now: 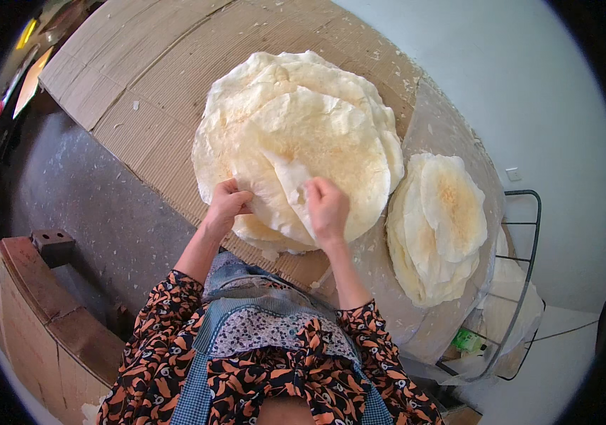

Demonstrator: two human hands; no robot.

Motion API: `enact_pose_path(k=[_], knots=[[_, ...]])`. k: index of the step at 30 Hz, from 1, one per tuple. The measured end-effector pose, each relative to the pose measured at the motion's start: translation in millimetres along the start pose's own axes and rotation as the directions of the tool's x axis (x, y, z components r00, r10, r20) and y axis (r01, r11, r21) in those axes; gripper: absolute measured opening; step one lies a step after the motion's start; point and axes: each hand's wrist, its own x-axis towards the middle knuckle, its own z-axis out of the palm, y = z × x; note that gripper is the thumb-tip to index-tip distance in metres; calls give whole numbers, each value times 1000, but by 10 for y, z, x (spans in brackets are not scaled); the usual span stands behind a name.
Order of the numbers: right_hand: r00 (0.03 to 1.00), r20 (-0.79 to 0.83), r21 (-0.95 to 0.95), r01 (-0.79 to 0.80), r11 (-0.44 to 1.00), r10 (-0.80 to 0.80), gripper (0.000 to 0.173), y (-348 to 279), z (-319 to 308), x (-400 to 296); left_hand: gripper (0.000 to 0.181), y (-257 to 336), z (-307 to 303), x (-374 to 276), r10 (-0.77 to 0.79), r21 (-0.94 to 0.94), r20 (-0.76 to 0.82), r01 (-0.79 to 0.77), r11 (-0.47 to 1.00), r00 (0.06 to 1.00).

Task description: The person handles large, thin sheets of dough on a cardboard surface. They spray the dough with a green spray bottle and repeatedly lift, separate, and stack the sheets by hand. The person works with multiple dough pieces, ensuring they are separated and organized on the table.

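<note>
A broad stack of thin, pale round flatbreads (282,79) lies on corrugated cardboard, with light brown patches on the upper sheets. My left hand (228,202) pinches the near left edge of the top flatbread (329,138) between thumb and fingers. To its right, my right hand (328,210) is closed on a raised fold (291,175) of that same sheet. The fold stands up between the two hands, and its underside is hidden. A smaller pile of flatbreads (441,228) rests on clear plastic sheeting to the right of the stack.
Cardboard (165,106) strewn with flakes covers the table; clear plastic sheeting (441,127) lies over its right part. A pale wall (494,79) borders the far right side. A dark metal rack (534,234) stands at right. Boxes (32,329) and a brick (53,244) sit lower left.
</note>
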Motion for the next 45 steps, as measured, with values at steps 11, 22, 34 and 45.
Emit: enact_pose_path(k=[11, 22, 34, 45], knots=[[962, -96, -90, 246, 965, -254, 9, -135, -65, 63, 30, 220, -185, 118, 24, 86, -98, -15, 996, 995], [915, -402, -97, -13, 995, -28, 18, 73, -1527, 786, 11, 329, -597, 724, 117, 250, -179, -70, 966, 977], [561, -777, 160, -265, 951, 287, 23, 1936, -2519, 98, 14, 401, -2538, 802, 58, 268, -82, -34, 963, 995], [553, -717, -198, -746, 635, 426, 44, 2942, -2276, -963, 29, 2487, 130, 455, 265, 810, 319, -407, 422, 910]])
